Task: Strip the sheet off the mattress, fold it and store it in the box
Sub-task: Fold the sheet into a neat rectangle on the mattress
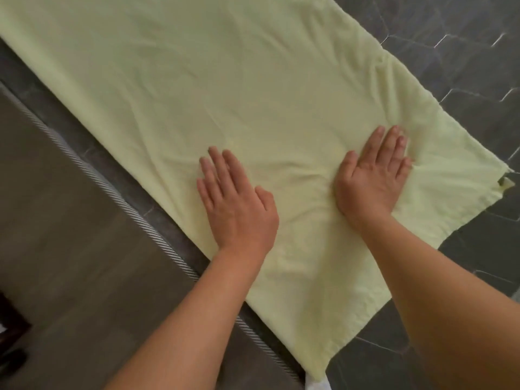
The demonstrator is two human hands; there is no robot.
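- The pale yellow-green sheet [197, 80] lies flat in a long folded band across the mattress, running from 11 o'clock down to 5 o'clock, lightly creased.
- The dark grey quilted mattress [464, 66] shows bare from 1 to 5 o'clock, and as a narrow strip along the sheet's 8 o'clock side.
- A grey-brown wood floor [70, 249] fills 7 to 9 o'clock.
- Striped piping [118, 198] edges the mattress beside the floor.
- The left hand [236, 204], near centre, presses palm-down on the sheet, fingers straight and slightly apart.
- The right hand [371, 175], at 3 o'clock from it, presses flat likewise, fingers straight and close together, with cloth bunched between the two hands.
- One sheet corner [506, 183] curls over at 3 o'clock.
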